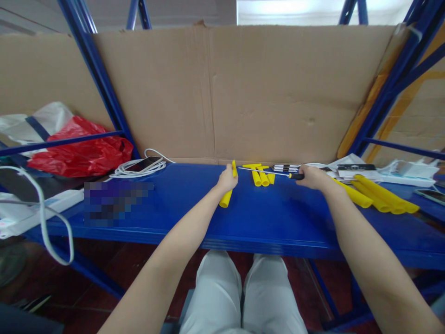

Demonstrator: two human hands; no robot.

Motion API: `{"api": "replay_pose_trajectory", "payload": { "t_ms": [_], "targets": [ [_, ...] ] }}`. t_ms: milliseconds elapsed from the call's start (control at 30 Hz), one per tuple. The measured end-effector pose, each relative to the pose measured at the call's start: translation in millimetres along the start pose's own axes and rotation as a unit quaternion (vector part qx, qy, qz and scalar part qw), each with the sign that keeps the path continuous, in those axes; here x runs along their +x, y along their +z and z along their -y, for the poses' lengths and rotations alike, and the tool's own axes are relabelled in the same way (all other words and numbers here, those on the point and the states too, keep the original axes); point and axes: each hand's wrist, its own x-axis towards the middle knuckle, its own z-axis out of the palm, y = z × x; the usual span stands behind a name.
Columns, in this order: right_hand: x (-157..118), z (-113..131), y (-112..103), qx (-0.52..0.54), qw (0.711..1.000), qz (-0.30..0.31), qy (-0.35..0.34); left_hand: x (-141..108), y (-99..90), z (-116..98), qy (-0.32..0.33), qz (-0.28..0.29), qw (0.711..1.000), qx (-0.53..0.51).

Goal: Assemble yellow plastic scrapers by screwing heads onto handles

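Note:
My left hand [227,179] is closed around a yellow tube [225,199], whose lower open end sticks out below the fist and whose top shows above it. A screwdriver [291,176] with a black and yellow handle is gripped in my right hand [310,177]. Its long thin metal shaft points left, and the tip is close to the top of the held tube; I cannot tell whether they touch. Behind the shaft lie several short yellow tube pieces [260,178] on the blue shelf table [187,195].
Long yellow tubes [392,199] lie at the right beside white boxes [356,171]. A cardboard sheet [260,93] stands along the back. To the left are a coiled white cable [134,171], a red plastic bag [83,148] and a power strip [52,206]. Blue posts [100,79] flank the table.

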Motion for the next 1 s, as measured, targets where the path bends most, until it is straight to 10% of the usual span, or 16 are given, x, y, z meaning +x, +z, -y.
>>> {"api": "replay_pose_trajectory", "payload": {
  "t_ms": [1000],
  "targets": [
    [-2.8, -2.2, -4.5, 0.025, 0.998, 0.002, -0.051, 1.7, -5.9, 0.3, -0.013, -0.036, 0.999, 0.02]
  ]
}}
